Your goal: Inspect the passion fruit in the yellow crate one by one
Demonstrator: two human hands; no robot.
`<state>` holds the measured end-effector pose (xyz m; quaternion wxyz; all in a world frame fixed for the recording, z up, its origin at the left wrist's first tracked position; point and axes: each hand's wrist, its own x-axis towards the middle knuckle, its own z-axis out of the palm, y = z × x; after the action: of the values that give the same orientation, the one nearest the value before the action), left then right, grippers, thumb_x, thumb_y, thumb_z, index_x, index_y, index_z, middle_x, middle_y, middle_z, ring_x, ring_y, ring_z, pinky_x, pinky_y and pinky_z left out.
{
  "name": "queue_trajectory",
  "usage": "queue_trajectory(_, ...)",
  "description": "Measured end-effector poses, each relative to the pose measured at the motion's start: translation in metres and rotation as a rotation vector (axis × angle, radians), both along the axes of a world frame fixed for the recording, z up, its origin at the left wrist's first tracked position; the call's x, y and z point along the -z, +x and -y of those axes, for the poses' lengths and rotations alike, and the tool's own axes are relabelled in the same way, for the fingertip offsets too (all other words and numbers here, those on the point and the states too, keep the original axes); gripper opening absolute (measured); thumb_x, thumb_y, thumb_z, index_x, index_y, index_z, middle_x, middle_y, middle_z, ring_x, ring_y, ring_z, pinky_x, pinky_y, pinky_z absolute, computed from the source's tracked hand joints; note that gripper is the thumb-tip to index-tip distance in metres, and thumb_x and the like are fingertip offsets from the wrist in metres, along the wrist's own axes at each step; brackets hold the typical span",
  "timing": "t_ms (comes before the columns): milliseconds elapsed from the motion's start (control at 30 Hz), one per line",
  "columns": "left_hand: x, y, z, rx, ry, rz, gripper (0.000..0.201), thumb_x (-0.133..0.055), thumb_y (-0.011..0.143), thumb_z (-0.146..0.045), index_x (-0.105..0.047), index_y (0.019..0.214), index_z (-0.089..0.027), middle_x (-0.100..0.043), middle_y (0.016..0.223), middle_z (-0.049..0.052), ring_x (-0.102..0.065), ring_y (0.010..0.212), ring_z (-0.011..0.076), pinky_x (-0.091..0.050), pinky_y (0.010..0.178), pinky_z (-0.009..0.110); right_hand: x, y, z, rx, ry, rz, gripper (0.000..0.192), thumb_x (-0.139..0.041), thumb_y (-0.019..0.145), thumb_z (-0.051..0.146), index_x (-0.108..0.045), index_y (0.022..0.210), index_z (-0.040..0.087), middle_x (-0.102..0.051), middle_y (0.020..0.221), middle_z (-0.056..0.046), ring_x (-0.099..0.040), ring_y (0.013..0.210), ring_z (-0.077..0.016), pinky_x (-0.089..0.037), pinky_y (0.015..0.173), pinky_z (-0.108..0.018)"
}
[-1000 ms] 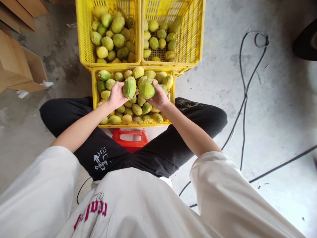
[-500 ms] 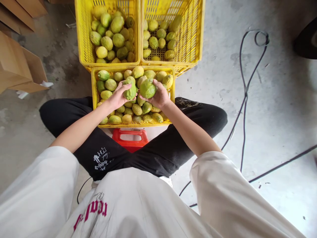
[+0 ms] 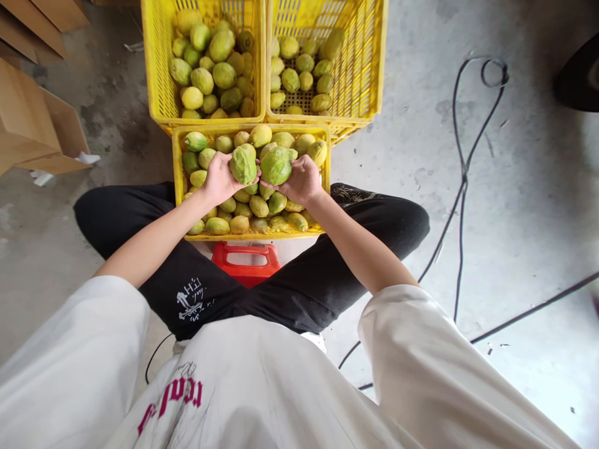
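three yellow lattice plastic crates hold bumpy green-yellow fruit: the near crate [image 3: 180,187] at 12 o'clock from the lap, two more beyond it. over the near one, the left hand [image 3: 218,178] curls its fingers around one oval fruit [image 3: 243,164], and the right hand [image 3: 302,181] grips a second rounder fruit [image 3: 276,166] touching the first.

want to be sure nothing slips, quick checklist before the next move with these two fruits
1. Left hand grip on the left fruit: fingers wrap it from the side, ok.
2. Right hand grip on the right fruit: held from the right, ok.
3. Both fruits over the near crate, so a drop would land on the fruit inside: ok.
4. Gap between the two held fruits: close side by side, touching or not, cannot tell.
5. Room in the far right crate: mesh floor shows between its fruit, ok.
6. Room in the far left crate: piled deep, not ok.
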<state>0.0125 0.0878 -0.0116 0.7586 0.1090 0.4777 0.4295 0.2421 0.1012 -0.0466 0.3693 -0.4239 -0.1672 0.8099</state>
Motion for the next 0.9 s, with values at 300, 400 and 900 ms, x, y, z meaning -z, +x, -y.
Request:
queue_trajectory(300,0.004,-0.006,0.001,0.117,-0.021,-0.122,0.034,-0.065,0.126,-0.061,-0.082,0.141,-0.036,-0.093,0.105,0.005,-0.077,0.165,0.0362,-0.067,0.118,0.047,-0.003,-0.004,0.000,-0.025,-0.002,-0.040,0.046,-0.095,0.104,0.072,-0.077,0.127,0.037,-0.094,0.136,-0.009,-0.068,0.174,-0.0462,-0.066,0.141,-0.075)
queue_trajectory(400,0.004,-0.006,0.003,0.130,-0.041,-0.125,0.042,-0.067,0.124,-0.073,-0.086,0.133,-0.036,-0.093,0.103,0.007,-0.078,0.165,0.0380,-0.067,0.115,0.048,-0.001,-0.003,0.000,-0.002,-0.009,0.004,0.041,-0.093,0.105,0.068,-0.076,0.126,0.037,-0.094,0.129,-0.006,-0.074,0.169,-0.0450,-0.068,0.140,-0.073)
queue_trajectory(900,-0.012,0.003,0.002,0.050,-0.038,-0.072,0.030,-0.057,0.129,-0.049,-0.075,0.134,-0.027,-0.095,0.114,0.010,-0.084,0.149,0.0395,-0.066,0.128,0.053,0.003,-0.004,0.000,-0.014,-0.014,0.013,0.047,-0.093,0.104,0.073,-0.074,0.125,0.035,-0.093,0.132,-0.009,-0.072,0.170,-0.0486,-0.064,0.141,-0.077)
